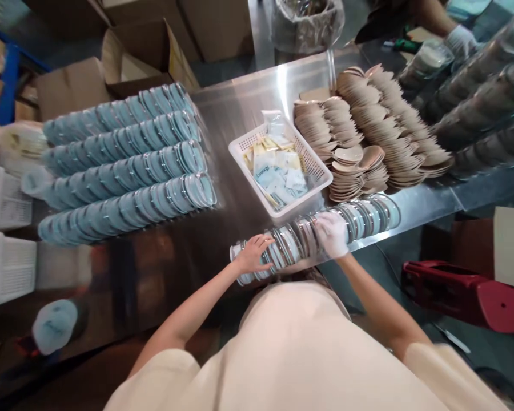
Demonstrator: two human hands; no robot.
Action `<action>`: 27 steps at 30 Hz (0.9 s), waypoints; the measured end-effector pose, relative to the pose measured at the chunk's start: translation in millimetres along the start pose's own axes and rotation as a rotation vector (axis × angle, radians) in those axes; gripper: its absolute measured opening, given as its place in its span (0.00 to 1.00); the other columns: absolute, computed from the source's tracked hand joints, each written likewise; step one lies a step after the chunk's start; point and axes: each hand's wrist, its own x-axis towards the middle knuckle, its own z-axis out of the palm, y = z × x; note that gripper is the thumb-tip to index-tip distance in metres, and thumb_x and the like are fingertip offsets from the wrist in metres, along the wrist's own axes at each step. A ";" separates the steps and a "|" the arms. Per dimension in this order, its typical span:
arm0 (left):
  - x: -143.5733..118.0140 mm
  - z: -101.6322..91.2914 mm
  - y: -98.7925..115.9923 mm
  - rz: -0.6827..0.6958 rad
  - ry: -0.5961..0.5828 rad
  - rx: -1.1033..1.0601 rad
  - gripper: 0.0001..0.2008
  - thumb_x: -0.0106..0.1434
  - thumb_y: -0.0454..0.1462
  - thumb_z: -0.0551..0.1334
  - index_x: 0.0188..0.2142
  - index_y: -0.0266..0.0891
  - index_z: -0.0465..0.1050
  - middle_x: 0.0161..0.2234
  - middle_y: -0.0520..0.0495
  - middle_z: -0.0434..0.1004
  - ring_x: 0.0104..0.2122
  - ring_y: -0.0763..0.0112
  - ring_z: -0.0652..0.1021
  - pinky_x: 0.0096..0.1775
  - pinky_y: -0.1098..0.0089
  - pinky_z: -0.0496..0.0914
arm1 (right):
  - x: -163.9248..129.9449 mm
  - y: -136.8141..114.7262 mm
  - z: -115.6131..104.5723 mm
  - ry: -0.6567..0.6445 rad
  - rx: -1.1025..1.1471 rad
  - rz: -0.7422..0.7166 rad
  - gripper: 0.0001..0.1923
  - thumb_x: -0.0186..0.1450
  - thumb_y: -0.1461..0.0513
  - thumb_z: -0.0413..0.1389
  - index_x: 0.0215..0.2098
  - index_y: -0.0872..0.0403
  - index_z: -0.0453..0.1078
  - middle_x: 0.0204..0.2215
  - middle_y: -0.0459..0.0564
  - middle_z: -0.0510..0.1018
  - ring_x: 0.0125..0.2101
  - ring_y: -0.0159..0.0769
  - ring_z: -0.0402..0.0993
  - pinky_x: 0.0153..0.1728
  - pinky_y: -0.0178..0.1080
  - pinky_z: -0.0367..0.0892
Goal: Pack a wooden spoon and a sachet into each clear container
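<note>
Nearest the person, at the front edge of the steel counter point(240, 108), lies a long row of clear round lids point(360, 217) stacked on edge, running from the left hand out to the right. The bare left hand point(253, 255) rests on the near end of that row, fingers spread over the lids, its grip loose rather than clenched. The gloved right hand point(332, 233) lies on top of the row a little further along, fingers curled down over the lids, grasping them from above. Just behind the row stands a white plastic basket point(312, 165) holding small sachets point(278, 171). To its right lie fanned heaps of beige scoop-shaped pieces point(389, 131), and to its left four rows of blue-tinted lids point(124, 165) lie side by side. Beyond those sit cardboard boxes point(124, 57). At the far right corner, another person's gloved hand point(460, 40) is at work near bagged stacks point(484, 97).
</note>
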 end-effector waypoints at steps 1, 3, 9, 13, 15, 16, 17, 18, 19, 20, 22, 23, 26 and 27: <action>1.6 -1.7 1.4 -0.002 -0.010 0.010 0.37 0.57 0.47 0.72 0.66 0.45 0.69 0.62 0.38 0.72 0.64 0.48 0.70 0.68 0.49 0.64 | 31.3 22.0 -18.5 0.094 -0.049 0.109 0.12 0.70 0.55 0.55 0.40 0.51 0.79 0.48 0.56 0.83 0.53 0.48 0.76 0.61 0.58 0.67; 6.8 -6.7 4.3 -0.020 -0.023 0.026 0.34 0.59 0.49 0.71 0.63 0.46 0.72 0.61 0.39 0.75 0.62 0.48 0.73 0.66 0.50 0.67 | 97.2 64.0 -46.6 0.160 -0.083 0.186 0.15 0.71 0.55 0.53 0.38 0.55 0.78 0.46 0.64 0.82 0.56 0.57 0.73 0.63 0.65 0.62; 72.8 -26.4 20.4 -0.121 0.199 0.019 0.25 0.70 0.54 0.63 0.59 0.45 0.75 0.60 0.38 0.78 0.60 0.53 0.77 0.63 0.53 0.69 | 213.4 135.0 -64.9 -0.062 -0.012 0.270 0.17 0.62 0.52 0.65 0.24 0.51 0.67 0.35 0.61 0.83 0.59 0.63 0.73 0.62 0.71 0.60; 180.1 -34.6 23.7 -0.329 0.383 -0.078 0.18 0.74 0.49 0.60 0.55 0.42 0.76 0.53 0.39 0.81 0.55 0.56 0.80 0.59 0.58 0.72 | 216.5 155.6 -81.2 -0.033 -0.034 0.385 0.23 0.60 0.45 0.65 0.19 0.48 0.65 0.28 0.58 0.82 0.54 0.62 0.79 0.61 0.69 0.63; 236.3 -34.9 18.8 -0.536 0.415 -0.129 0.21 0.70 0.49 0.65 0.55 0.38 0.75 0.55 0.34 0.79 0.55 0.52 0.79 0.58 0.55 0.72 | 202.4 157.0 -98.8 0.067 -0.006 0.487 0.22 0.59 0.42 0.64 0.21 0.46 0.67 0.29 0.55 0.83 0.50 0.60 0.81 0.56 0.67 0.69; 260.5 -34.1 15.3 -0.665 0.430 -0.142 0.25 0.67 0.49 0.69 0.56 0.36 0.74 0.57 0.30 0.77 0.56 0.48 0.78 0.57 0.52 0.72 | 190.3 152.9 -107.9 0.125 0.022 0.513 0.20 0.59 0.42 0.63 0.24 0.46 0.69 0.30 0.53 0.83 0.48 0.59 0.81 0.54 0.66 0.72; 280.6 -32.6 11.3 -0.781 0.438 -0.146 0.30 0.63 0.50 0.72 0.57 0.33 0.73 0.59 0.26 0.74 0.58 0.43 0.77 0.56 0.50 0.72 | 174.2 144.7 -116.0 0.178 0.060 0.510 0.18 0.59 0.42 0.63 0.27 0.46 0.71 0.31 0.52 0.83 0.46 0.57 0.82 0.52 0.64 0.74; 296.0 -30.8 7.1 -0.869 0.443 -0.146 0.32 0.60 0.49 0.75 0.56 0.32 0.73 0.60 0.22 0.72 0.59 0.39 0.76 0.55 0.47 0.73 | 154.4 132.5 -122.3 0.221 0.108 0.476 0.16 0.59 0.44 0.64 0.30 0.46 0.73 0.33 0.51 0.84 0.44 0.55 0.82 0.51 0.62 0.75; 306.5 -28.6 3.0 -0.921 0.442 -0.144 0.32 0.59 0.47 0.76 0.55 0.31 0.73 0.60 0.21 0.71 0.60 0.37 0.75 0.53 0.46 0.73 | 131.3 116.8 -126.2 0.240 0.184 0.420 0.14 0.60 0.46 0.65 0.35 0.46 0.76 0.36 0.51 0.84 0.44 0.53 0.83 0.51 0.60 0.77; 312.4 -26.5 -0.8 -0.934 0.435 -0.142 0.28 0.59 0.45 0.76 0.53 0.31 0.75 0.60 0.21 0.72 0.60 0.36 0.74 0.53 0.46 0.73 | 105.8 98.4 -127.3 0.232 0.250 0.361 0.14 0.61 0.48 0.66 0.38 0.46 0.77 0.38 0.51 0.85 0.43 0.52 0.83 0.52 0.59 0.77; 311.5 -23.2 -6.5 -0.877 0.413 -0.145 0.17 0.62 0.41 0.73 0.46 0.32 0.79 0.55 0.25 0.77 0.57 0.40 0.76 0.53 0.48 0.72 | 52.3 58.4 -121.5 0.152 0.344 0.222 0.12 0.63 0.52 0.66 0.42 0.47 0.78 0.43 0.50 0.85 0.46 0.50 0.83 0.53 0.57 0.77; 306.0 -22.5 -8.2 -0.838 0.401 -0.144 0.12 0.64 0.40 0.71 0.44 0.33 0.80 0.51 0.28 0.79 0.55 0.43 0.77 0.54 0.50 0.71 | 26.8 39.4 -115.2 0.120 0.386 0.177 0.09 0.65 0.54 0.65 0.42 0.47 0.78 0.44 0.51 0.85 0.48 0.49 0.82 0.55 0.56 0.77; 274.1 -24.1 -8.6 -0.727 0.392 -0.126 0.11 0.70 0.40 0.65 0.47 0.38 0.82 0.48 0.34 0.83 0.54 0.49 0.78 0.57 0.54 0.69 | -34.8 -2.0 -89.4 0.024 0.475 0.102 0.04 0.68 0.57 0.64 0.39 0.47 0.77 0.47 0.52 0.85 0.50 0.46 0.83 0.56 0.53 0.78; 260.0 -25.0 -7.6 -0.693 0.399 -0.118 0.13 0.71 0.40 0.63 0.51 0.40 0.81 0.49 0.36 0.83 0.54 0.50 0.78 0.57 0.55 0.69 | -49.6 -9.3 -80.2 -0.003 0.489 0.101 0.04 0.69 0.57 0.64 0.38 0.47 0.76 0.47 0.53 0.85 0.50 0.46 0.83 0.55 0.52 0.79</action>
